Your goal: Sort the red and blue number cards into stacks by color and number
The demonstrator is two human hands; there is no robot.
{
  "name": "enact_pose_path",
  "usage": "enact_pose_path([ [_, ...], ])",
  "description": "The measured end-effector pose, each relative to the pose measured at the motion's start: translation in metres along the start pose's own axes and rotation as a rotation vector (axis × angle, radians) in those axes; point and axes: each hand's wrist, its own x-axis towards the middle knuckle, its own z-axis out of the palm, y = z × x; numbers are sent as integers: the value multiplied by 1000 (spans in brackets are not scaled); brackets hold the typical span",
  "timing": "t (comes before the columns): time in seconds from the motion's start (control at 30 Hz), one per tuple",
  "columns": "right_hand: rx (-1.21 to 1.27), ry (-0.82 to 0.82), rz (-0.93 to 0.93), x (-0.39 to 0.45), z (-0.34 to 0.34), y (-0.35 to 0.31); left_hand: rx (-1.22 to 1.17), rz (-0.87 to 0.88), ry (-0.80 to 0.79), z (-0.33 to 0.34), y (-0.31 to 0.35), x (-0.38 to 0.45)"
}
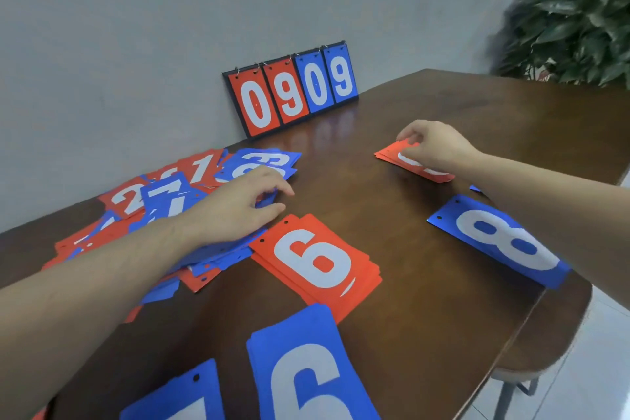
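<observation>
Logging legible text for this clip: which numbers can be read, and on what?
"0 9 0 9": scoreboard, two red, two blue.
"6": red stack.
"6": blue stack.
"8": blue card.
"1", "2", "7", "3": loose pile.
Red stack under right hand: digit hidden.
Bottom-left blue card: cut off.

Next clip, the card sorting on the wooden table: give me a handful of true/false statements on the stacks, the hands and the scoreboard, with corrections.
1. The scoreboard against the wall reads 0 9 0 9. True.
2. The right hand is on the blue 8 stack. False: its fingers pinch the far red stack; the forearm passes over the blue 8.
3. The left hand rests on the mixed unsorted pile. True.
4. The red 6 stack lies on the unsorted pile. False: it lies on the table beside the pile.
5. A blue 6 stack lies nearer the camera than the red 6. True.
</observation>
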Motion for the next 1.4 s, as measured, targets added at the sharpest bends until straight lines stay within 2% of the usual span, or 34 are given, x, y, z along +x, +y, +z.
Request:
enact_pose_path([
  [0.17, 100, -67, -133, -28, 22, -51, 32, -102, 3, -15, -10, -42],
  [0.43, 76, -192, -308, -65, 53, -135, 84, -307, 76, -39, -34, -126],
  [0.57, 41, -225, -393, -73, 68, -168, -2, -395, 100, -47, -47, -154],
  [0.67, 34, -261, -407, -73, 81, -184, 20, -426, 117, -52, -61, -170],
  [0.87, 45, -226, -390, -52, 99, -201, 23, -504, 172, -61, -87, -169],
  [0.97, 24, -206, -326, -38, 106, -202, 23, -438, 172, -61, -88, -157],
  [1.07, -26, -198, -279, -24, 115, -198, 17, -313, 63, -58, -86, -146],
  [1.17, -56, -201, -214, -13, 123, -194, 61, -278, -31, -54, -86, -137],
  [1.27, -87, -244, -179, -9, 128, -190, 158, -231, -20, -53, -86, -135],
  [1.4, -174, -245, -182, -11, 130, -190, 171, -175, 5, -54, -85, -138],
])
